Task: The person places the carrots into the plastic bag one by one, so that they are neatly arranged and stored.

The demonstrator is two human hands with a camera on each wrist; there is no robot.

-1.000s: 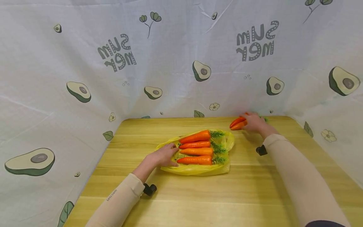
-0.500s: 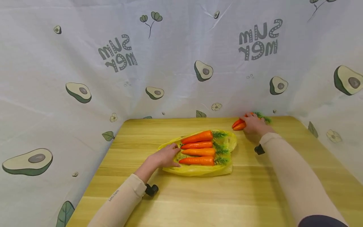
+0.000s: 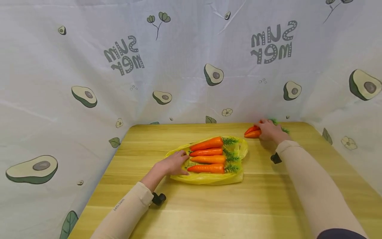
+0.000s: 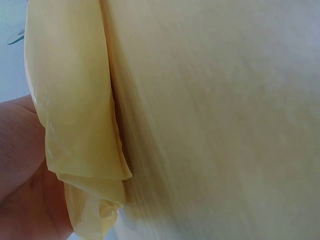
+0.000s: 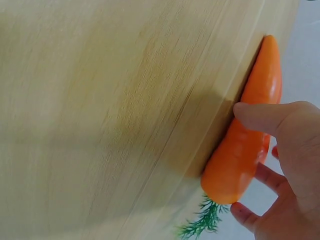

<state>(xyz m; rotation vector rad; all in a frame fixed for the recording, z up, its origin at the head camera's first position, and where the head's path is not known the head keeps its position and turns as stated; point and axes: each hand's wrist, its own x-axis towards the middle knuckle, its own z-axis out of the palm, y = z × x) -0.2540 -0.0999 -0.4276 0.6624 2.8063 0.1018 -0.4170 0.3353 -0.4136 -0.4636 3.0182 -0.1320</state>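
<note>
Several orange carrots with green tops lie side by side on a yellow plastic bag in the head view. My left hand grips the bag's left end, thumb at the near edge and fingers at the far side. Yellow plastic covers part of that hand in the left wrist view. At the back right, my right hand pinches an orange carrot, thumb along one side and fingers along the other. A redder carrot lies right behind it, partly hidden by the hand.
All of this is on a wooden table. A white curtain with avocado prints hangs behind the back edge and along both sides. A small black wrist camera sits under the left forearm, another under the right.
The right hand has shifted slightly over the back-right carrots, and their green tops now show farther apart. The left hand stays at the bag's end, and the bagged carrots keep their arrangement.
</note>
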